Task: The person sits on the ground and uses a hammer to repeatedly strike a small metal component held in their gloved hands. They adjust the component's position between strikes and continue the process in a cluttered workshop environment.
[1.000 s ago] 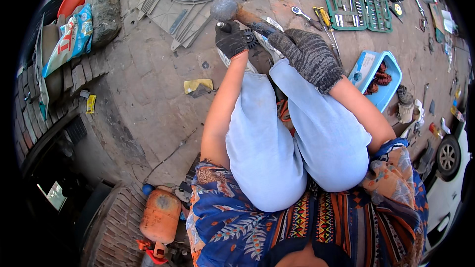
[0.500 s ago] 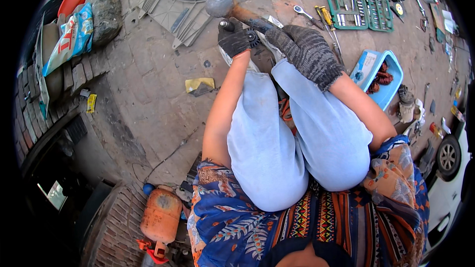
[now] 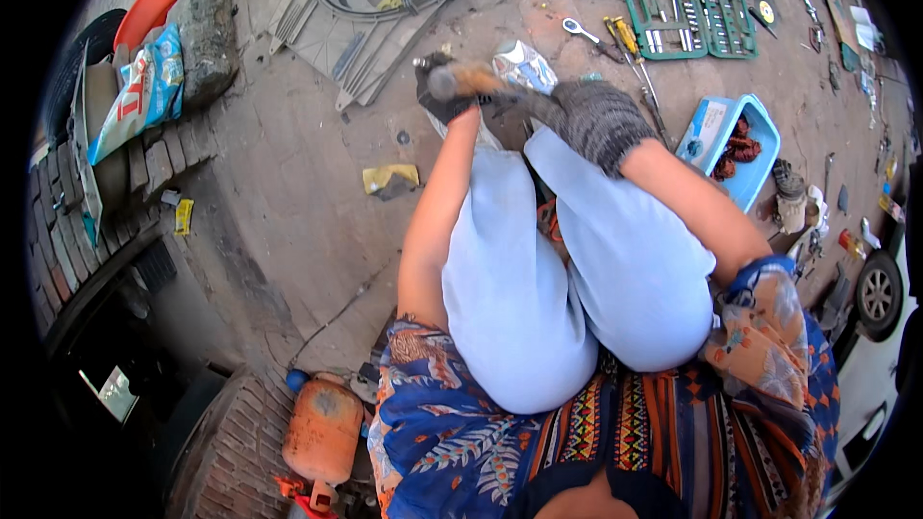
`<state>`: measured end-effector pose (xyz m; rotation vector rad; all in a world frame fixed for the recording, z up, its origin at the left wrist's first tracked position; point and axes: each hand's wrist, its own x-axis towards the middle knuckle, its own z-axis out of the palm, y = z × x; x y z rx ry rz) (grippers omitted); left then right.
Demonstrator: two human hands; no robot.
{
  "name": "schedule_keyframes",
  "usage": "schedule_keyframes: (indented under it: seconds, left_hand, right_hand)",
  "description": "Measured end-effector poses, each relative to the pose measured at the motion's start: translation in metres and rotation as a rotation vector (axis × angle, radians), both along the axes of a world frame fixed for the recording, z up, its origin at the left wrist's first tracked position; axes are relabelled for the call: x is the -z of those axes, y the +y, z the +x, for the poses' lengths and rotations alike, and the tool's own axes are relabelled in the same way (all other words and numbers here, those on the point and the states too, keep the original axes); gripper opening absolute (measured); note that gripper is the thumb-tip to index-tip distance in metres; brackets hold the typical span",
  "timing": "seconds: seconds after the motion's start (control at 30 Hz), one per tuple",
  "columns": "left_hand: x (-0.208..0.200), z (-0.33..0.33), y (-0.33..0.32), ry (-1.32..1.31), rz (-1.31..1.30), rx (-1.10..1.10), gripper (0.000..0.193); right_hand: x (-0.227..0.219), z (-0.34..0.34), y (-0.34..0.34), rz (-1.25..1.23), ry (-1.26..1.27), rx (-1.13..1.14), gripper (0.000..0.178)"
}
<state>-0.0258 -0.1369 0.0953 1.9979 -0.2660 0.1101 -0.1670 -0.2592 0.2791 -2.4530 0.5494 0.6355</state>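
My right hand (image 3: 601, 125), in a grey knitted glove, is closed round the shaft of a hammer. The blurred round hammer head (image 3: 444, 85) is over my left hand (image 3: 435, 108), which wears a dark glove. That hand is closed on a dark rod with a bright metal end (image 3: 419, 62), standing up just left of the hammer head. What lies under the rod is hidden by hand and hammer. Both hands are beyond my knees, near my feet. Behind the hammer shows a silvery white item with blue marks (image 3: 525, 67), its kind unclear.
A grey fan shroud (image 3: 385, 38) lies ahead. To the right are an open green socket set (image 3: 630, 5), a ratchet (image 3: 580, 29), screwdrivers (image 3: 627, 36) and a blue tub (image 3: 766, 149) with copper-coloured coils. An orange tank (image 3: 322, 431) stands at lower left.
The hammer head has come down toward my left hand and the rod. My right hand has shifted slightly with it. The dark toothed part seen earlier beside my left hand is now covered.
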Motion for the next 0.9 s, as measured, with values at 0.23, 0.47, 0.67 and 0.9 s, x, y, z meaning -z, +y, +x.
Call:
schedule_keyframes:
  seconds: [0.23,0.47,0.67,0.9]
  left_hand:
    - [-0.026,0.0,-0.006,0.254,-0.346,-0.051,0.014]
    - [-0.023,0.006,-0.004,0.374,-0.484,-0.028,0.011]
    - [-0.022,0.004,-0.006,0.343,-0.422,-0.016,0.011]
    - [-0.015,0.006,-0.005,0.354,-0.402,-0.032,0.012]
  right_hand:
    - [-0.002,-0.01,0.001,-0.117,-0.502,-0.107,0.042]
    - [0.003,-0.01,-0.011,-0.153,-0.656,-0.065,0.044]
    - [-0.019,-0.007,-0.004,0.113,-0.314,0.158,0.037]
    - [-0.003,-0.013,-0.008,-0.105,-0.525,-0.038,0.032]
